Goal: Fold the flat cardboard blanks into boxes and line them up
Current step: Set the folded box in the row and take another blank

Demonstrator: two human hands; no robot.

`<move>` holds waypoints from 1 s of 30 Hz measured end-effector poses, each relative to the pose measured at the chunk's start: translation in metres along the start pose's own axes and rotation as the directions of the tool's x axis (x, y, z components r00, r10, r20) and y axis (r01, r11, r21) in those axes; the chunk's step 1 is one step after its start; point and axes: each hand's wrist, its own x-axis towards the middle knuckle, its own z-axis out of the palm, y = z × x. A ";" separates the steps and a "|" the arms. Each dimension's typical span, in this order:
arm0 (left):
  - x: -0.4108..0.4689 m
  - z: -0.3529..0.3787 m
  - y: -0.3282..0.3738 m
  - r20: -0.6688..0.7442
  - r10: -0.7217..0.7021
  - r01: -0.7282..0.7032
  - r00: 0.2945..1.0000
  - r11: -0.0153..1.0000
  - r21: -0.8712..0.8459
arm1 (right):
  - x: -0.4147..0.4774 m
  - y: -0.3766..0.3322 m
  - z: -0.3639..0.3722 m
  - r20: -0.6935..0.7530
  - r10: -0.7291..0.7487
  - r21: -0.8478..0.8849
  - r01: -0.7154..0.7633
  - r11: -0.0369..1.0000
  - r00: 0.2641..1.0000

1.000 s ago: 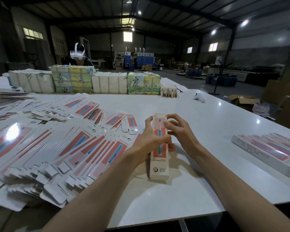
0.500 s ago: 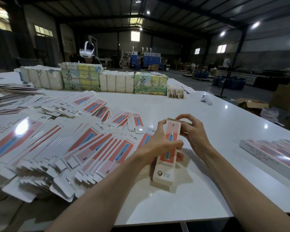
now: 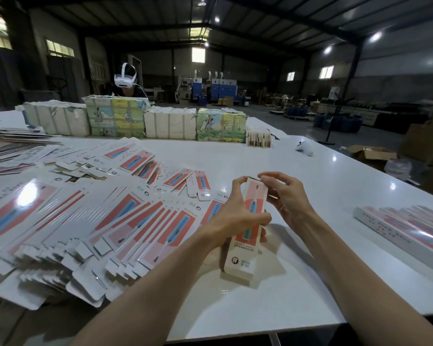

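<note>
1. White tabletop (image 3: 310,186) in a dim warehouse: just above it, near the front edge, is the box (image 3: 255,198), a slim pink-and-white carton already opened out into a tube. Its near end hangs low, close to the surface, and its far end tips up and to the right.
2. Left hand (image 3: 235,218) wraps the box's middle, thumb across the printed face and forefinger reaching up to the far end.
3. Right hand (image 3: 288,198) has its fingertips curled onto the far end, apparently pinching the end flap; the flap itself is too small to make out.
4. Compared with a second ago, the box has swung from nearly straight to leaning right, and the right hand has moved from gripping its side to working its tip. I judge the far end is being closed, so this box is nearly done.
5. Fanned-out flat blanks (image 3: 125,221) crowd the left, almost touching the left wrist.
6. Finished boxes (image 3: 405,228) lie in a row well apart on the right, with bare table between for setting this one down.
7. Wrapped bundles (image 3: 170,126) line the far edge.
</note>
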 end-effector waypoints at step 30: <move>0.000 -0.003 0.003 -0.088 -0.195 0.165 0.977 0.950 -0.266 | -0.012 0.009 0.011 0.159 -0.151 -0.271 0.190 0.943 0.976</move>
